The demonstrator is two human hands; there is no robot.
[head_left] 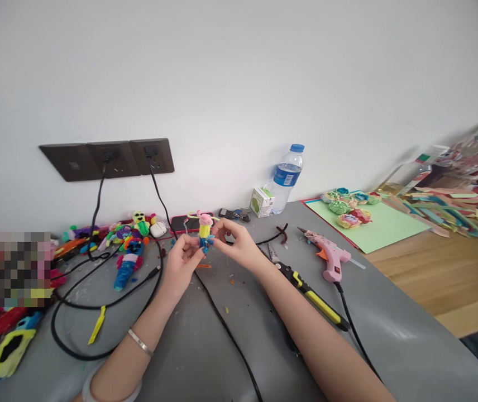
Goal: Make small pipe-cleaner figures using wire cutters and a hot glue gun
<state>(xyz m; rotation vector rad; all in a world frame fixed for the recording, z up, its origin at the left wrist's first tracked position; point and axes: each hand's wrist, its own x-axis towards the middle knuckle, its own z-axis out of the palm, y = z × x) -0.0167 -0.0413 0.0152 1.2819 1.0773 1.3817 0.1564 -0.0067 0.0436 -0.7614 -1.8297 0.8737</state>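
"Where did you count the clock from?"

"From the small fuzzy figure with a pink top and yellow middle (204,230), held upright over the smooth grey counter (189,346), twelve being toward the wall. Nearest the body, a thin black cable (223,318) ran out between five and six, a short bright-yellow strip (97,325) lay at eight, and a long-handled black-and-yellow pliers-like tool (320,303) at four."

"And the hands?"

"The left hand (180,258), at seven, pinched the figure's lower end between thumb and fingers. The right hand (238,241), at three, was narrowed too, fingertips closed on the other side. Blue nails hid part of that end."

"Which step was it?"

"Close fingertip work low on the figure, I judged; pressing, twisting or merely gripping, I couldn't tell. The next move seemed to call for a steady left hand and a small, light adjustment from the right, without squashing the soft top."

"What lay around and beyond?"

"About level with the hands, a pink pistol-shaped glue gun (331,257) just past three and a blue fuzzy doll (125,273) between eight and nine. Farther off, at two, stood a small white-and-green carton (262,202) and a clear blue-capped plastic bottle (287,176). Dark rectangular sockets (109,161) sat at ten on the plain white wall (222,84)."
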